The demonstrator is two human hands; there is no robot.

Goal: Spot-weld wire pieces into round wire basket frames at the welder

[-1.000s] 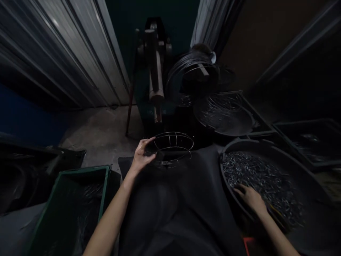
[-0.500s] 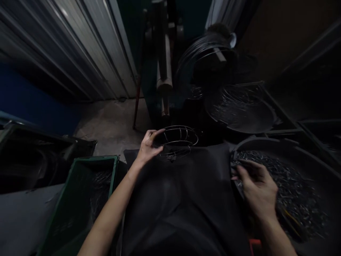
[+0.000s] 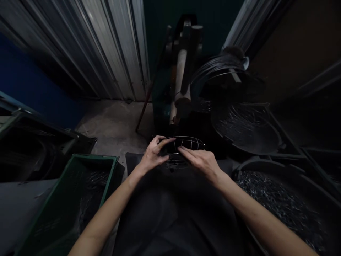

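- So, closest to you a dark cloth [image 3: 170, 213] covers your lap, with a green crate [image 3: 96, 156] at 8 o'clock and a tub [image 3: 250, 163] of small metal bits at 4 o'clock.
- Just past that, at 12 o'clock, the wire cage [image 3: 190, 142] sits at the cloth's far edge.
- Your left hand [image 3: 153, 156] is curled tight around the cage's left rim.
- Your right hand [image 3: 202, 163] lies mostly open, fingers stretched across the front wires, touching them.
- Farther out: a round pan [image 3: 247, 135] at 2 o'clock, a wire coil [image 3: 213, 71] at 1, and a machine [image 3: 181, 71] dead ahead.
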